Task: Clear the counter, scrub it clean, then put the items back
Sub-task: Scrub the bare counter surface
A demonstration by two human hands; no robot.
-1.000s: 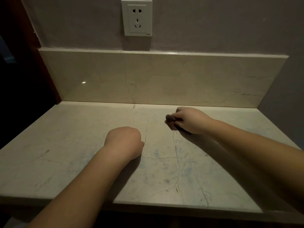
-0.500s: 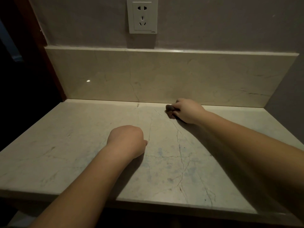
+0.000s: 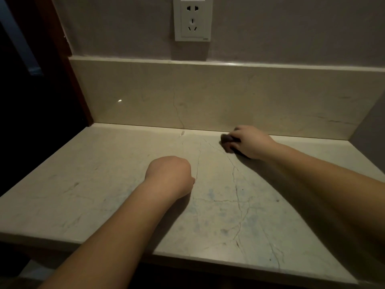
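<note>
The pale marble counter (image 3: 104, 184) carries cracks and faint blue stains. My right hand (image 3: 250, 142) grips a small dark scrubber (image 3: 226, 138) and presses it on the counter close to the backsplash, right of centre. Only the scrubber's left end shows past my fingers. My left hand (image 3: 169, 174) rests on the middle of the counter as a fist, fingers curled under, with nothing seen in it.
A marble backsplash (image 3: 208, 94) runs along the back, with a white wall socket (image 3: 192, 18) above it. A dark wooden frame (image 3: 62, 59) borders the counter's left side and a grey wall (image 3: 373, 122) closes the right.
My right hand has slid the scrubber away from me toward the backsplash. My left hand has stayed in place.
</note>
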